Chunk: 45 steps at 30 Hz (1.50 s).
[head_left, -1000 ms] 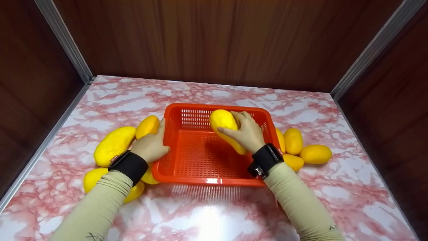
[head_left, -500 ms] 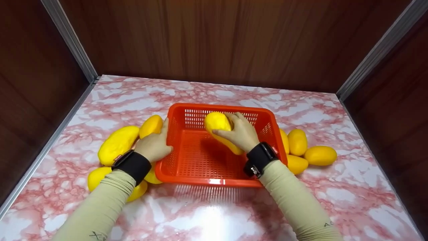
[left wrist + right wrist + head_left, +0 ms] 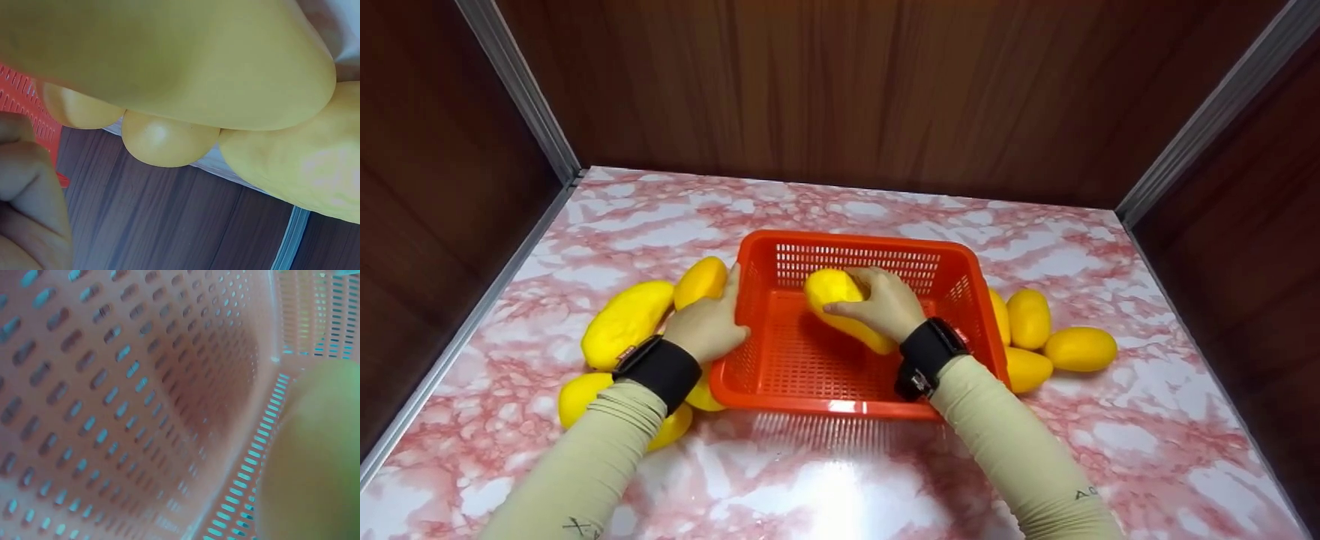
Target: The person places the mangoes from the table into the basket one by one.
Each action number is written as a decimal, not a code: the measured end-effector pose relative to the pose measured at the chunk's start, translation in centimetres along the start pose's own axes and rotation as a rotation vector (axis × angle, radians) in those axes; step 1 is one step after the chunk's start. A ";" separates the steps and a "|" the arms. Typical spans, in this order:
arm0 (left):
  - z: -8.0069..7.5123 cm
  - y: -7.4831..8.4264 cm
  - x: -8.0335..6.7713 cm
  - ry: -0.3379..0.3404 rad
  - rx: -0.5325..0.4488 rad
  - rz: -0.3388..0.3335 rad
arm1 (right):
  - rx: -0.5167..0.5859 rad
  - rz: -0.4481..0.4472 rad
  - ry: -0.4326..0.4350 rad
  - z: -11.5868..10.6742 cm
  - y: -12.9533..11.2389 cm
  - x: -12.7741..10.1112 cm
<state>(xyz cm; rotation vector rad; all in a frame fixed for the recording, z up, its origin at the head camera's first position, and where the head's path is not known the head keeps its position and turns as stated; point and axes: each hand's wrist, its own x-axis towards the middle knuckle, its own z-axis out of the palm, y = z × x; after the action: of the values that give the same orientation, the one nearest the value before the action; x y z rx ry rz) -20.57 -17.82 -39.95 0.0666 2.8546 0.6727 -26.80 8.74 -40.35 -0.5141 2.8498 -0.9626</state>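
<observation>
Head view, walls: dark wood-grain walls [image 3: 810, 90] stand at the back and on both sides, with grey metal strips [image 3: 521, 90] along the corners
Marbled surface: red-and-white table [image 3: 1155, 427], a bright glare on its near part
Red basket: red basket [image 3: 847, 408] on the table, between two groups of yellow fruit, its walls and base pierced with slots
Sleeves: left sleeve [image 3: 577, 465] and right sleeve [image 3: 1020, 450], both pale, reach in from the near side
Fruit at left: several left-hand mangoes [image 3: 628, 324] lie beside the basket, partly hidden by the arm; the left wrist view shows one looming close to the lens
Fruit at right: four right-hand mangoes [image 3: 1081, 349], smaller, clustered just beside the basket
Held fruit: yellow mango [image 3: 831, 292], inside the basket, tilted, its narrower end toward the person; whether it touches the base cannot be told
Right grip: right grip [image 3: 887, 304] grasps the yellow mango from above, thumb on the near side
Left grip: left grip [image 3: 706, 326] holds the basket's left rim, thumb hooked over it
Wrists: black bands [image 3: 660, 375] round both
</observation>
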 end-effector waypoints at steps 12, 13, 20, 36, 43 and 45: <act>-0.1 0.2 -0.1 0.018 0.029 -0.004 | 0.005 0.069 -0.027 0.0 0.6 0.2; -0.1 0.2 -0.1 0.018 0.029 -0.005 | 0.002 0.075 -0.031 0.0 0.6 0.2; -0.1 0.2 -0.1 0.019 0.029 -0.004 | -0.002 0.102 -0.056 0.0 0.7 0.2; 0.1 0.0 -0.2 0.012 0.003 -0.006 | -0.060 0.098 -0.100 0.5 0.9 0.3; 0.0 0.1 -0.3 0.013 0.034 -0.020 | -0.073 0.090 -0.116 0.4 0.8 0.3; 0.0 0.0 -0.2 0.012 0.039 -0.024 | -0.074 0.091 -0.120 0.4 0.7 0.2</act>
<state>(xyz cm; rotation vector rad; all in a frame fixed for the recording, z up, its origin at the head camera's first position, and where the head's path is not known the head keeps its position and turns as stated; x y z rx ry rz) -20.35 -17.82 -39.87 0.0347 2.8759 0.6148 -27.14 8.97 -41.13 -0.4293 2.7823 -0.7868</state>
